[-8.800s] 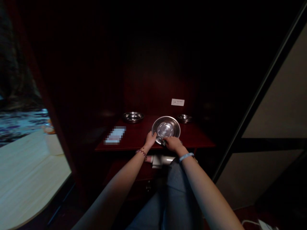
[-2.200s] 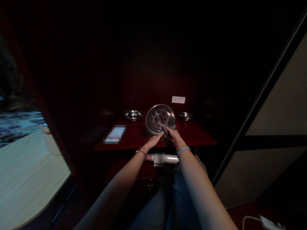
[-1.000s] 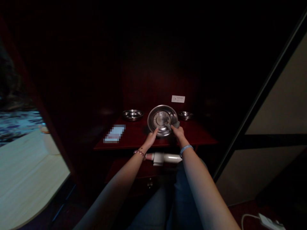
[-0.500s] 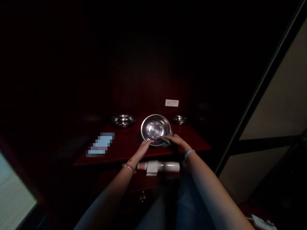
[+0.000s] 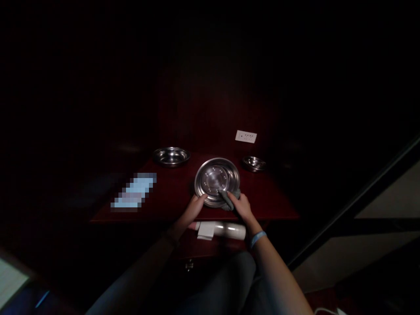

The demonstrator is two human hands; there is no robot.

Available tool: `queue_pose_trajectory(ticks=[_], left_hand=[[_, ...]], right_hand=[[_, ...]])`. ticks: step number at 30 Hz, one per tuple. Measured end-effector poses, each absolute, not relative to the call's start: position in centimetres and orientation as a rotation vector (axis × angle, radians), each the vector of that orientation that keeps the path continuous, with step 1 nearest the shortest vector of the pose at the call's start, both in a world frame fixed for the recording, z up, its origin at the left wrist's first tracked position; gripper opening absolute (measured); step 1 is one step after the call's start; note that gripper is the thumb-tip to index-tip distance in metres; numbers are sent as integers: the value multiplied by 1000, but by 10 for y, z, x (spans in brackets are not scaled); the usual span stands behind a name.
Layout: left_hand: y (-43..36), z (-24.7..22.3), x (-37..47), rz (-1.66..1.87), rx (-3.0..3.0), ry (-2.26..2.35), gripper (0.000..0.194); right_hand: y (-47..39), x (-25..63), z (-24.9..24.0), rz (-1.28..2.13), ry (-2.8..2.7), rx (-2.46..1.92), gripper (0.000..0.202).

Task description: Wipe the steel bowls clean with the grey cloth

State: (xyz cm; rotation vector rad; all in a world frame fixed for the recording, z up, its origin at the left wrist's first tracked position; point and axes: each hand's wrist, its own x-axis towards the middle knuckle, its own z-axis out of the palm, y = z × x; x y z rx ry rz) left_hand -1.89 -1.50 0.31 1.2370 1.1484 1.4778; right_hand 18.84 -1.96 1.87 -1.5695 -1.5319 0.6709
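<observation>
A shiny metal bowl (image 5: pixel 215 177) is held tilted toward me above the dark red desk (image 5: pixel 170 199). My left hand (image 5: pixel 196 206) grips its lower left rim, thumb on top. At the lower right rim, my right hand (image 5: pixel 242 205) is closed on a grey cloth (image 5: pixel 228 200), which lies against the inside and over the edge of the bowl. Behind to the left sits a wide metal dish (image 5: pixel 172 156). A smaller metal bowl (image 5: pixel 254 163) stands behind to the right.
A pixelated light blue item (image 5: pixel 135 192) lies at the desk's left. White wall socket (image 5: pixel 246 136) at the back. Below the desktop are a white cylinder (image 5: pixel 231 230) and a folded white paper (image 5: pixel 206 230). A drawer handle (image 5: pixel 189 264) shows lower down.
My right hand and the cloth have shifted slightly down along the bowl's rim, the cloth now reaching inside. The whole view has turned a little; both hands still hold on.
</observation>
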Motion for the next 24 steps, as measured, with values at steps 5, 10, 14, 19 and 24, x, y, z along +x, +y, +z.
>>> queue_pose_trajectory(ticks=[5, 10, 14, 19, 24], left_hand=[[-19, -2, -25, 1465, 1170, 1198, 50], [-12, -7, -30, 1545, 1131, 1247, 67], [-23, 2, -31, 1494, 1061, 1307, 61], [-39, 18, -33, 1384, 1032, 1293, 55], [-39, 14, -35, 1327, 1046, 1295, 52]], right_hand=[[-6, 180, 22, 638, -1609, -1673, 58], [10, 167, 30, 569, -1694, -1777, 57], [7, 165, 27, 593, -1724, -1744, 56], [-11, 172, 17, 721, -1671, -1588, 57], [-26, 179, 13, 753, -1624, -1554, 55]])
